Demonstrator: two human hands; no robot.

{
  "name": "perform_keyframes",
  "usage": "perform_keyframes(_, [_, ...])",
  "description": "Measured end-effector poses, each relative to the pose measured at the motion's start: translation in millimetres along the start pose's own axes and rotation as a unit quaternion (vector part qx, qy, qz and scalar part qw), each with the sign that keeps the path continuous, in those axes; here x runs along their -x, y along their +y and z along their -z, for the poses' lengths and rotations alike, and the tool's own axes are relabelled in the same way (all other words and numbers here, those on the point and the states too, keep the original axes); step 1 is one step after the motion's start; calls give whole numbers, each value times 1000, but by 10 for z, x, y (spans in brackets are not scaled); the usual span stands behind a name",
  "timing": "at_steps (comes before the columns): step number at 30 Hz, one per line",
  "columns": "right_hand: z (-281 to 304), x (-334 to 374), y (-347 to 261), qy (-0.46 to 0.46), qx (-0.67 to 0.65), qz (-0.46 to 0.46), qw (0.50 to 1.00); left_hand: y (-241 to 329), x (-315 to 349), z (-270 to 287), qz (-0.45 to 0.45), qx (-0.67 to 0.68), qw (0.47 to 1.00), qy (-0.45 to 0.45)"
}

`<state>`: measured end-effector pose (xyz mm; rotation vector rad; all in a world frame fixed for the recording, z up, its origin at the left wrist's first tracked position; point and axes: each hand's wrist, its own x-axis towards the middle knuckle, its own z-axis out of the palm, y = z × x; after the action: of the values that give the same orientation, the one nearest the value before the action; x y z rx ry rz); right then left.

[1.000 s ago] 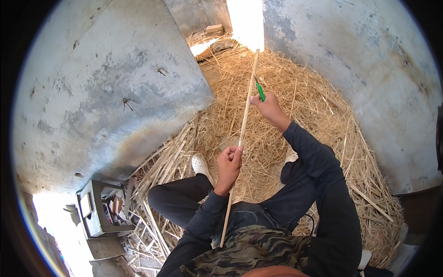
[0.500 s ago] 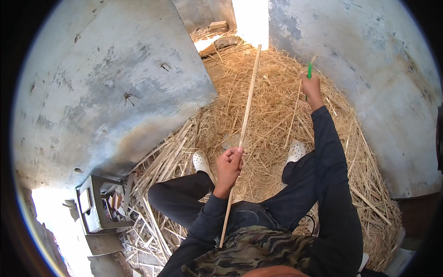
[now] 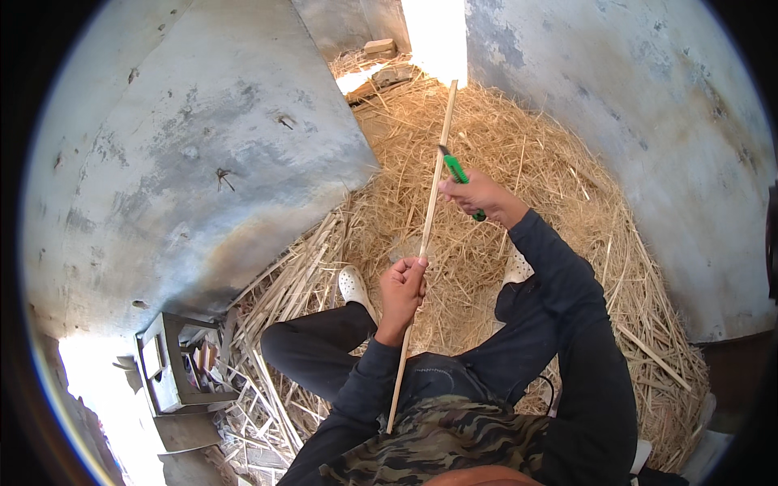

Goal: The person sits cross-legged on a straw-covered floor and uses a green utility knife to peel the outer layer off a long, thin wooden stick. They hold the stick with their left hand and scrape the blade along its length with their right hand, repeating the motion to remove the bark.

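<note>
- The long pale cane (image 3: 433,190) runs from the person's lap up and away over the straw heap (image 3: 559,186), slanting slightly, its far tip near the bright doorway (image 3: 433,36)
- The left hand (image 3: 403,283) is clenched in a fist around the cane at about its middle, thumb side up; the near end pokes out below the fist toward the camouflage top
- The right hand (image 3: 480,194) sits higher up, just beside the cane, fingers wrapped tight on a green-handled knife (image 3: 459,176) whose blade meets the cane's side
- The cane looks light and fairly stiff, yet thin enough to flex or whip if held only at one end; a grip near the middle, as here, seems the steadiest place
- Its surface looks dry and smooth, so I'd judge it could slide through a loose fist, and splinters look likely where it is cut
- White shoes (image 3: 354,285) rest on the straw; a small metal stool (image 3: 166,368) stands by the grey wall (image 3: 186,154)
</note>
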<state>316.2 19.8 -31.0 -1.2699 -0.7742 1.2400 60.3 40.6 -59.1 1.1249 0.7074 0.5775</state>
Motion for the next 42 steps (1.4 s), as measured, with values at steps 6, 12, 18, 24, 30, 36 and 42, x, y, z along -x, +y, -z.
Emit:
perform_keyframes(6, [533, -71, -212, 217, -317, 159, 910, 22, 17, 151, -9, -7, 1000, 3])
perform_keyframes(12, [1356, 144, -212, 460, 193, 94, 862, 72, 11, 136, -23, -20, 1000, 8])
perform_keyframes(18, [74, 203, -90, 204, 540, 173, 798, 242, -87, 64, -14, -37, 999, -23])
perform_keyframes(24, [-471, 218, 143, 133, 620, 277, 722, 401, -115, 68, 25, 15, 998, -55])
perform_keyframes(30, [-404, 87, 209, 180, 628, 352, 671, 474, -41, -5, 9, -40, 999, -34])
perform_keyframes(36, [-201, -106, 306, 241, 642, 352, 637, 425, -37, -7, 13, -95, 995, -35])
perform_keyframes(42, [516, -217, -20, 259, 651, 111, 705, 411, 485, -5, 50, -46, 996, -49])
